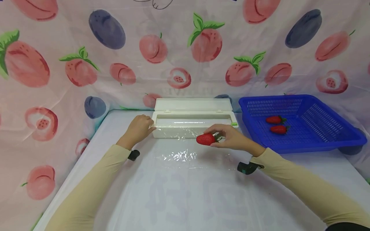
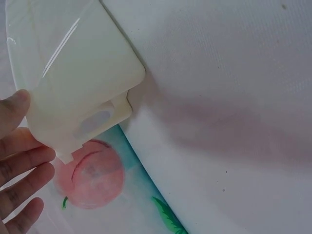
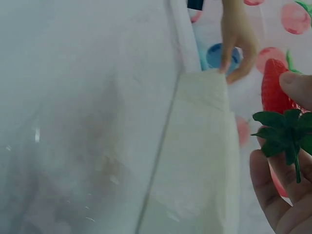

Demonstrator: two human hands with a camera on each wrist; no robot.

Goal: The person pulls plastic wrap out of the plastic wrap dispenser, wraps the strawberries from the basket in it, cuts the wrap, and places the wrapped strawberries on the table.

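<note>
A white cling film box (image 1: 167, 132) stands at the back of the table with its lid (image 1: 193, 105) raised. Clear cling film (image 1: 179, 156) stretches from its front over the table. My left hand (image 1: 137, 128) holds the box's left end; in the left wrist view the thumb (image 2: 15, 109) lies at its edge and the other fingers fan out beside the corner. Above the film, near the box's right front, my right hand (image 1: 232, 137) pinches a red strawberry (image 1: 206, 139) by its leafy end. Green leaves (image 3: 285, 130) show in the right wrist view.
At the right a blue plastic basket (image 1: 326, 120) holds two strawberries (image 1: 278, 129). A small green slider (image 1: 234, 124) sits at the box's right end. Fruit-printed cloth (image 1: 121, 93) hangs behind the white-covered table (image 1: 173, 195).
</note>
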